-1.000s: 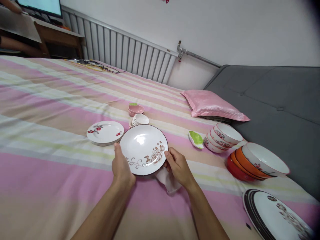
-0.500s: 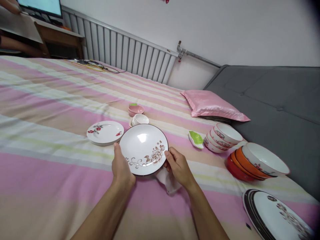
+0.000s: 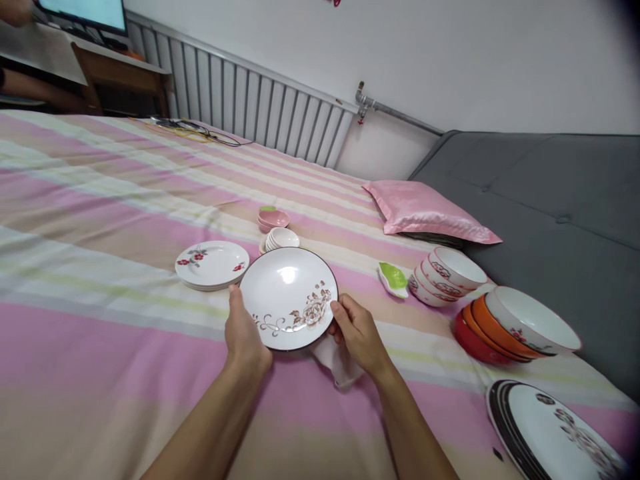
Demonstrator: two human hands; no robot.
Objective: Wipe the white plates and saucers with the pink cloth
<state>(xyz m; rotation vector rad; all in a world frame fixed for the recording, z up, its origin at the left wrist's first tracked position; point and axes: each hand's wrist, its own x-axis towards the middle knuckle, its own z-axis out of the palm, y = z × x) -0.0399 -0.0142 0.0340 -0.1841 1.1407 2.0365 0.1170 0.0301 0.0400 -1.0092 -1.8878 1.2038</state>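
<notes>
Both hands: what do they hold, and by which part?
A flowered plate, by its rim: left hand at its left edge, right hand at its right edge; a cloth shows beneath.

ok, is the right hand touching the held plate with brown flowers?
Touching. The head view shows it: the right hand grips the held plate at its right edge, thumb over the rim.

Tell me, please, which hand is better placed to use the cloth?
Probably the right hand: the cloth hangs at its fingers, while the left hand supports the plate from the other side.
</notes>
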